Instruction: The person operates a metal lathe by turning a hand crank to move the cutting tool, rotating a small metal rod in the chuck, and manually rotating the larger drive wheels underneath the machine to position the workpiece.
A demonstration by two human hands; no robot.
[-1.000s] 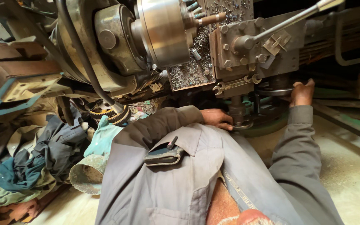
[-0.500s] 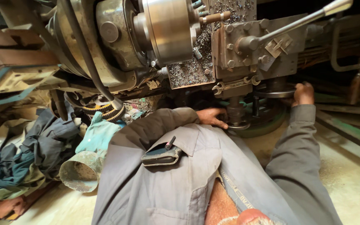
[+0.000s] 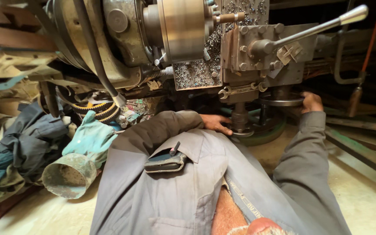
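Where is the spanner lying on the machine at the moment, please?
In the head view, the spanner lies flat just under the grey block with the long lever, right of centre, above the left hand.

We see left hand (image 3: pixel 216 123) low at centre, palm down, fingers extended, grey sleeve bent across chest. Right hand (image 3: pixel 312 102) reached out further, fingers curled, arm nearly straight, sleeve to wrist.
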